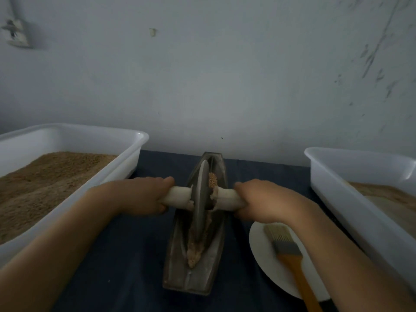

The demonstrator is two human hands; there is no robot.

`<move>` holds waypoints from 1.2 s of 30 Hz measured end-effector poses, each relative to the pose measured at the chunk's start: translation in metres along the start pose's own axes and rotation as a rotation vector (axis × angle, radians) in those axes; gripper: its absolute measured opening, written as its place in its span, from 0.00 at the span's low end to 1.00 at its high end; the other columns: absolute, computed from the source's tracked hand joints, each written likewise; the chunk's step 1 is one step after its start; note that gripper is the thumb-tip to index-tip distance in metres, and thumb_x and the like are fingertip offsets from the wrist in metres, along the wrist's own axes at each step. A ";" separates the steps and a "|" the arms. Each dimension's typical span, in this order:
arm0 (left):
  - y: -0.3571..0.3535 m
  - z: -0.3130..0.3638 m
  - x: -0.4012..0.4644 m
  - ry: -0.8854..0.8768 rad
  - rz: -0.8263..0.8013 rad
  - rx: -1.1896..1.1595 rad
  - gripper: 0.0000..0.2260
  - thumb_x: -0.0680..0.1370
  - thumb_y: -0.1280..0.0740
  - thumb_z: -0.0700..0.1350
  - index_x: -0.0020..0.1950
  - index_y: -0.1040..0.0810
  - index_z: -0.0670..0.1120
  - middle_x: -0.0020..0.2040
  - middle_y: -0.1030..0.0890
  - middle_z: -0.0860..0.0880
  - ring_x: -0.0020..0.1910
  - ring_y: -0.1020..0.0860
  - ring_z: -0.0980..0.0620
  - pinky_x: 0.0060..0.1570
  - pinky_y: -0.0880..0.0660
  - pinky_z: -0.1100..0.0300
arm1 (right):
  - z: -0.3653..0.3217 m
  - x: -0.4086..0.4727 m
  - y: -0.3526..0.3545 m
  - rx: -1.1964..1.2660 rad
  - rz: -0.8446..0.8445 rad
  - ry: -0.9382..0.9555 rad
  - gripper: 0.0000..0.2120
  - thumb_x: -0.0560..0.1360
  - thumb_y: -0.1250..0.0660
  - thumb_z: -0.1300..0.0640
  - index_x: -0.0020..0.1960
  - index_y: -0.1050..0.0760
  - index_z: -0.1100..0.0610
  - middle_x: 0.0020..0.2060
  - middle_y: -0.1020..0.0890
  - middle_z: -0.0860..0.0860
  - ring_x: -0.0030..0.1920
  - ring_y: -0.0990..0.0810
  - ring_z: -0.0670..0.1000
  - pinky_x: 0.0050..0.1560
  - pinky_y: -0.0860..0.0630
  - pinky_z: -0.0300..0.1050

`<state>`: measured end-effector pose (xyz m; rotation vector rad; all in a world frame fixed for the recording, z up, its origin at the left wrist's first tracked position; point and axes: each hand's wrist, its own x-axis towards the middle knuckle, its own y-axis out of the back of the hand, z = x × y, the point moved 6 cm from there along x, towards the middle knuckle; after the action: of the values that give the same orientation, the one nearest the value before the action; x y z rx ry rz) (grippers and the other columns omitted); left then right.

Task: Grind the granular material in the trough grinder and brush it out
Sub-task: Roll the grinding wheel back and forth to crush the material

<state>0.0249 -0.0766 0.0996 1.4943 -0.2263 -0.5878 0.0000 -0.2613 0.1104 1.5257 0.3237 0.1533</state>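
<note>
The long, dark metal boat-shaped trough grinder [198, 255] lies at the centre of the dark blue cloth [126, 266], running from six to twelve o'clock, and the tan granular material [194, 248] sits in its groove, packed mostly toward the six o'clock end with a coarser clump at about one o'clock of the wheel. The thin grey metal grinding wheel [200, 194] stands on edge in the groove, threaded on a pale wooden axle [180, 197]. The left hand [139, 197] is clenched round the axle at nine o'clock of the wheel, the right hand [263, 201] clenched round it at three o'clock. At five o'clock from the trough, a flat brush with an orange handle and pale bristles [286, 248] rests untouched on a white round plate [263, 255], so grinding looks to be under way and brushing not yet begun. A white plastic tub of brown grain [74, 140] stands at nine o'clock and a second white tub [351, 176] at three o'clock. Uneven pressure from the two hands could tip the wheel against the trough wall and throw powder onto the cloth; a long stroke could push material over the narrow end.
</note>
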 end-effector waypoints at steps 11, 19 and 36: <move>0.001 -0.004 0.030 0.086 0.628 0.279 0.16 0.77 0.37 0.49 0.63 0.36 0.50 0.60 0.29 0.50 0.57 0.29 0.51 0.58 0.35 0.57 | 0.022 0.028 -0.008 -0.158 0.543 -0.017 0.11 0.74 0.36 0.53 0.54 0.31 0.55 0.50 0.23 0.51 0.50 0.26 0.54 0.42 0.43 0.45; 0.003 0.002 0.005 0.016 0.074 0.104 0.13 0.78 0.36 0.50 0.58 0.39 0.53 0.55 0.27 0.52 0.50 0.28 0.56 0.52 0.32 0.62 | 0.003 0.005 -0.003 -0.013 0.037 -0.004 0.11 0.75 0.35 0.54 0.55 0.30 0.57 0.48 0.24 0.51 0.43 0.28 0.49 0.34 0.36 0.41; 0.005 -0.007 0.024 0.080 0.209 0.099 0.13 0.78 0.37 0.49 0.59 0.35 0.48 0.58 0.27 0.49 0.55 0.27 0.51 0.57 0.31 0.56 | 0.014 0.023 -0.004 -0.145 0.398 -0.003 0.10 0.75 0.38 0.53 0.55 0.32 0.55 0.52 0.24 0.52 0.52 0.25 0.54 0.42 0.42 0.45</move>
<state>0.0501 -0.0823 0.0992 1.5634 -0.3490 -0.3535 0.0255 -0.2680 0.1038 1.4315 0.0013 0.4776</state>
